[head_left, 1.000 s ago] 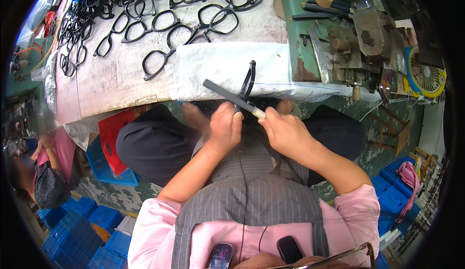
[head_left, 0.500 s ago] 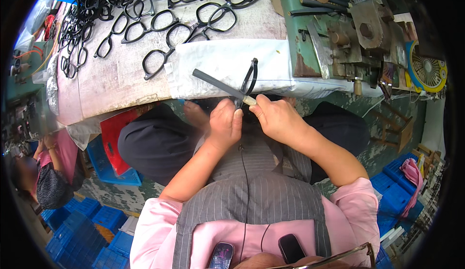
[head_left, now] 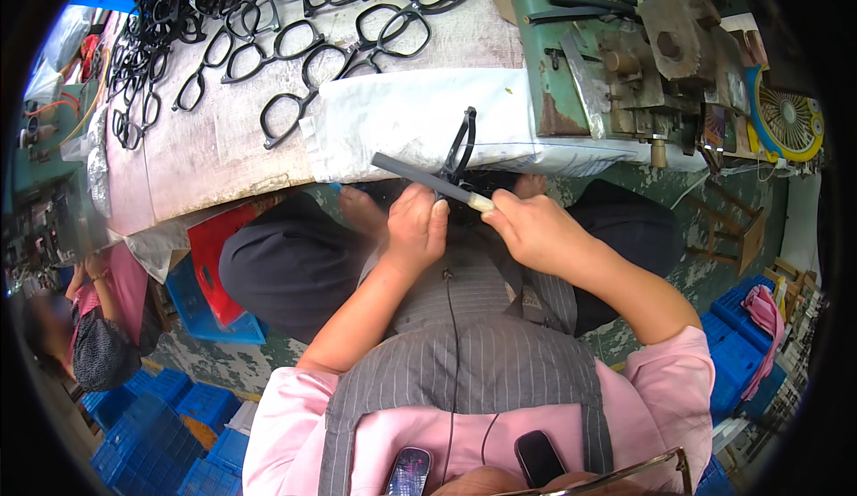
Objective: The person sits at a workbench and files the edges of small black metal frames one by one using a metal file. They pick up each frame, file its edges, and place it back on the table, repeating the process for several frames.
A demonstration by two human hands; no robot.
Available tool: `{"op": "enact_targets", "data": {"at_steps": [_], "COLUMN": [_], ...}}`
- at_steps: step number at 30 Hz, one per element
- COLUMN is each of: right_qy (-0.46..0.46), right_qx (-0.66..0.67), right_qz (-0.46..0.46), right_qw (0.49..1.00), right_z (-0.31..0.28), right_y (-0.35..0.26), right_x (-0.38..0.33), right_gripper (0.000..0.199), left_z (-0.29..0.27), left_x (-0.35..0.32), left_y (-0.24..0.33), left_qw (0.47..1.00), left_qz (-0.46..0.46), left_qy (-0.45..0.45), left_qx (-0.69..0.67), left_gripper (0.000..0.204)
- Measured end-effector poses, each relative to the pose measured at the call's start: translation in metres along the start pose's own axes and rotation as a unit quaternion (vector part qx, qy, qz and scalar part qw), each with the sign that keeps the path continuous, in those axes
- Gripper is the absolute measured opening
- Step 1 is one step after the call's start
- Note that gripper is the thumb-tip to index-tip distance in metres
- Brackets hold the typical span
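Glasses frame (head_left: 461,146): black, held up on edge just past the near side of the bench, in front of the white cloth; its lower part is hidden behind the file and the fingers.
File (head_left: 420,176): long, flat and grey, with a pale handle end; it lies slantwise across the frame, touching it, the far tip pointing up and to the left.
Left hand (head_left: 415,228): closed, fingers curled around the bottom of the glasses frame — thumb side up, just below the file.
Right hand (head_left: 534,228): closed on the pale handle end of the file, knuckles toward the bench.
White cloth (head_left: 402,121): draped over the bench edge, right behind the hands.
Bench (head_left: 205,152): pale worn top, beyond the person's knees.
Loose frames (head_left: 295,41): many black ones spread over the bench top to the left and far side, some overlapping in a heap.
Green machine (head_left: 643,58): metal blocks and a roll of tape on it, at the right end of the bench.
Blue crates (head_left: 152,442): stacked on the floor, lower left — more at the lower right.
Other person (head_left: 89,326): seated at far left, well apart.
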State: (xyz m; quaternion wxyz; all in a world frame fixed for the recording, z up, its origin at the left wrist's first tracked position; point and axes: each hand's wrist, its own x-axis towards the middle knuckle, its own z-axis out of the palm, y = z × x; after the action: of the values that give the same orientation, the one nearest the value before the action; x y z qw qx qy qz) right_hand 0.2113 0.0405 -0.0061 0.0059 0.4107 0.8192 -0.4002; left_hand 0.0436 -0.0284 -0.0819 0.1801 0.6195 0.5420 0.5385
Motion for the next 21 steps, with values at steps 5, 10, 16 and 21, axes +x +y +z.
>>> {"op": "enact_targets", "data": {"at_steps": [5,10,16,21], "right_qy": [0.082,0.02,0.047,-0.006], "right_qx": [0.015,-0.042,0.023,0.008], "right_qz": [-0.07,-0.008,-0.016,0.016], "right_qw": [0.994,0.999,0.998,1.0], "right_z": [0.001,0.0036,0.0053,0.0018], "right_y": [0.0006,-0.0025,-0.001,-0.0024], "right_x": [0.004,0.0046,0.0043,0.0068], "right_gripper": [0.025,0.025,0.026,0.028], "left_z": [-0.0049,-0.0031,-0.0048,-0.0047], "left_x": [-0.0012,-0.0017,-0.0025,-0.0012], "left_y": [-0.0025,-0.0027,-0.0012,-0.0038], "left_qw": [1.0,1.0,0.999,0.999], "left_qz": [-0.02,-0.016,0.004,0.014], "left_qy": [-0.018,-0.015,-0.021,-0.031], "left_qx": [-0.011,0.004,0.028,0.012], "left_gripper": [0.021,0.021,0.019,0.015]}}
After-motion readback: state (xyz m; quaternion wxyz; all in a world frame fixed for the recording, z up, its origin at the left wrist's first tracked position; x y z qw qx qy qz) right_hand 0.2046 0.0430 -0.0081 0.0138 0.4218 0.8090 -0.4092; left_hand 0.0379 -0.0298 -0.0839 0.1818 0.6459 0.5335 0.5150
